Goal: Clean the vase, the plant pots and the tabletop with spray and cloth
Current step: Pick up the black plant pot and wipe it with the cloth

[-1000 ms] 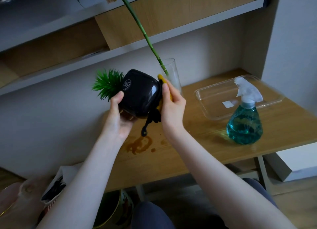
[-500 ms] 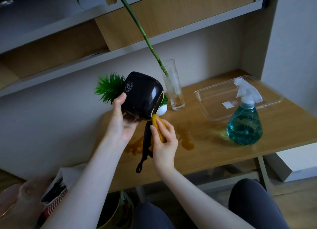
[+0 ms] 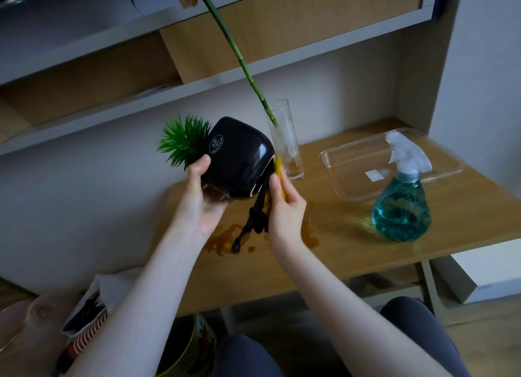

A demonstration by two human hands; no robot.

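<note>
Up above the counter (image 3: 352,252), the left hand (image 3: 201,204) grips the black plant pot (image 3: 239,158), tipped sideways. Meanwhile the right hand (image 3: 284,210) clutches a yellow cloth (image 3: 279,176) against the pot's underside. Brown spills (image 3: 222,240) lie beneath; the spray bottle (image 3: 401,204) stands well right.

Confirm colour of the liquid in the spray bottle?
Teal blue-green, in the clear spray bottle with a white trigger head; the head view shows it.

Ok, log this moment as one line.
step: wiping pot | left hand: holds black pot tilted | right hand: presses yellow cloth to pot | tabletop: brown spill unwiped
</note>
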